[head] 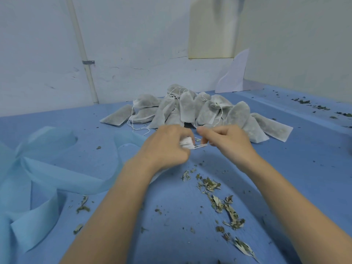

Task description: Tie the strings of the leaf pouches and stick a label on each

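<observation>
Left hand point(167, 147) grips 1 pouch point(187, 145) by its gathered neck, right hand point(226, 141) pinches the string point(201, 146) taut. Behind sits the pile of pouches point(190, 111), some probably tied already. No labels visible, so plenty left.

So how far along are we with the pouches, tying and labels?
Done: hard to judge; the pile of pouches behind the hands shows loose strings and no labels that I can see. In hand: the left hand grips one pouch's gathered neck while the right hand pulls its string. Left: seemingly most of the tying, and all the labels.
</observation>
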A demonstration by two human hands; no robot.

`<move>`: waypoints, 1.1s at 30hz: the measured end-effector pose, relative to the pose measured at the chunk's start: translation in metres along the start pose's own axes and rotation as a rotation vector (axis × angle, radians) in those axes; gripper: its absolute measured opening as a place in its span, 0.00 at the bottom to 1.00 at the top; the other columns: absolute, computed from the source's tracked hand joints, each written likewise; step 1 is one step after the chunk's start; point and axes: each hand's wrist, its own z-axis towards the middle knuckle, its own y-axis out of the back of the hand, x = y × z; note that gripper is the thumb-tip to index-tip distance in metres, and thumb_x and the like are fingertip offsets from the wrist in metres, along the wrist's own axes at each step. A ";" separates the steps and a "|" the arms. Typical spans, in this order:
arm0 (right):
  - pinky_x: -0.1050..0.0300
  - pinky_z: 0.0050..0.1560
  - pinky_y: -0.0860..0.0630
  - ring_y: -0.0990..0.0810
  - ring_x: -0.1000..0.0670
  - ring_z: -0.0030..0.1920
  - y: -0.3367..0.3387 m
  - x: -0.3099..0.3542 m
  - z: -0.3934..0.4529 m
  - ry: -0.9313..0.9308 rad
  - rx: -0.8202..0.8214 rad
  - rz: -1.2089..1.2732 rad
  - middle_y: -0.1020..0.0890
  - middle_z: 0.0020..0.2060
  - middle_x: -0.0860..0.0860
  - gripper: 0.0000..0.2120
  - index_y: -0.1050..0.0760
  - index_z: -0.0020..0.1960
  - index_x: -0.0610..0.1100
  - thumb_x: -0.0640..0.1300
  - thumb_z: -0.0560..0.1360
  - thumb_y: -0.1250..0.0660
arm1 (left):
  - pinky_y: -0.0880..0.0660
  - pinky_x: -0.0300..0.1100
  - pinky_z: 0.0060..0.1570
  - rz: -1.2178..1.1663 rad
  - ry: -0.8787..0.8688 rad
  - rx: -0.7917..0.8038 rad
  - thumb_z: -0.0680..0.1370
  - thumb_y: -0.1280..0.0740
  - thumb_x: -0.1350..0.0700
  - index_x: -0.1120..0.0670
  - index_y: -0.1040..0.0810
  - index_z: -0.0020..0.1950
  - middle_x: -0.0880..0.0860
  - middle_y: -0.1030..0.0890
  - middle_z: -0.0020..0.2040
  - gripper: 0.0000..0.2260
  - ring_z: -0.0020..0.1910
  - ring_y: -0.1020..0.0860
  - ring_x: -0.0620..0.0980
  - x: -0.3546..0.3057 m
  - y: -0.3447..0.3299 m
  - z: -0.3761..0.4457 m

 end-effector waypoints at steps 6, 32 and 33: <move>0.67 0.24 0.40 0.37 0.58 0.23 0.000 0.004 0.001 -0.148 0.152 0.304 0.29 0.23 0.54 0.20 0.25 0.26 0.47 0.51 0.75 0.32 | 0.33 0.40 0.33 -0.099 0.008 -0.030 0.67 0.39 0.66 0.46 0.22 0.34 0.44 0.26 0.27 0.15 0.31 0.29 0.46 -0.004 -0.002 -0.001; 0.65 0.37 0.32 0.26 0.55 0.34 0.004 -0.005 -0.003 -0.212 0.213 0.218 0.20 0.31 0.57 0.15 0.17 0.39 0.56 0.43 0.76 0.38 | 0.34 0.24 0.36 -0.386 0.117 -0.363 0.76 0.33 0.54 0.46 0.25 0.39 0.40 0.23 0.36 0.06 0.37 0.27 0.34 0.006 -0.004 0.005; 0.66 0.41 0.31 0.23 0.59 0.39 0.006 -0.006 -0.002 -0.196 0.139 0.111 0.18 0.35 0.60 0.14 0.17 0.37 0.56 0.45 0.76 0.36 | 0.34 0.24 0.37 -0.345 0.107 -0.347 0.77 0.34 0.54 0.47 0.25 0.41 0.41 0.23 0.37 0.05 0.38 0.27 0.36 0.006 -0.003 0.005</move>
